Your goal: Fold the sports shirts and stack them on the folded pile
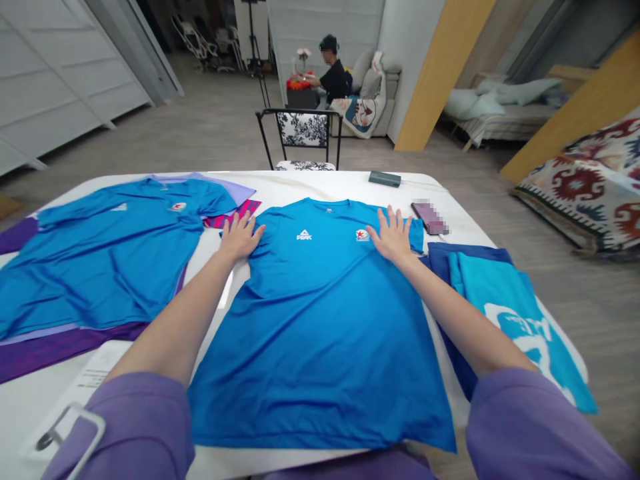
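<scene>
A blue T-shirt (320,320) lies flat, front up, at the near middle of the white table (310,183), with the left hand (240,237) and right hand (393,237) pressed open-fingered on its shoulders, more blue shirts (105,253) toward the left edge.

The room was evenly and brightly lit, soft light falling from above onto the white table (320,183), so that my arms threw only faint, short shadows on the blue shirt (320,320) spread at its middle. The table's bare top glared nearly to blank white around the shirt, while the shirt's colour and folds stayed crisp. Out from the table, the wide lens bowed the wooden beams (440,73) and floor lines, my purple sleeves at its near edge loomed soft and stretched, and a pixelated patch covered the phone (430,217) just right of the shirt.
</scene>
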Tool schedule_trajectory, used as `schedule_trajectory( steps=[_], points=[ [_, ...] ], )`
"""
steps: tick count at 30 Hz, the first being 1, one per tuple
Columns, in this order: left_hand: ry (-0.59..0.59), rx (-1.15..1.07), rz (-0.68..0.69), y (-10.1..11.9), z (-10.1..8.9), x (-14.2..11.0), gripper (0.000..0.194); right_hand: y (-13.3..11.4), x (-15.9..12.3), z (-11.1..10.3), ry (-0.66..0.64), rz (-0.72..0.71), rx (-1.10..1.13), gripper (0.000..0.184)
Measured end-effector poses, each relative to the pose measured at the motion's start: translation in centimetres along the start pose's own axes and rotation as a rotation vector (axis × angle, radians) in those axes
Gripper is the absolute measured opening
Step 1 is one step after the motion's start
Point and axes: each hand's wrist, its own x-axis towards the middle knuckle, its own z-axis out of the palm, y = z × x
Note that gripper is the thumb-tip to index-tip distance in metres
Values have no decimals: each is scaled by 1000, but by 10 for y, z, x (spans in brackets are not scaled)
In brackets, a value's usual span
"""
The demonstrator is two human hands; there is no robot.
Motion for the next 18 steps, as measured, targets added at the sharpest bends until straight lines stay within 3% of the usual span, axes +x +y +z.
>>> schedule_trajectory(
  steps=[2,4,7,9,11,13,18],
  points=[
    [54,-6,16,8,-15,-22,72,-17,-63,-18,-1,-165,9,92],
    [71,-23,77,24,-23,-61,69,-28,-143,-30,-76,-294,52,97],
    [7,-50,213,48,-23,-154,66,-26,-260,-37,-153,-404,103,101],
    [-42,-47,289,55,-20,-226,67,-14,-317,-35,-163,-446,121,101],
    [-77,-9,322,52,-16,-291,70,1,-351,-33,-160,-480,135,101],
    [-103,40,274,44,-11,-344,75,14,-367,-33,-152,-498,151,102],
    [-112,171,105,42,-3,-426,86,21,-377,-39,-132,-425,179,99]
  ],
)
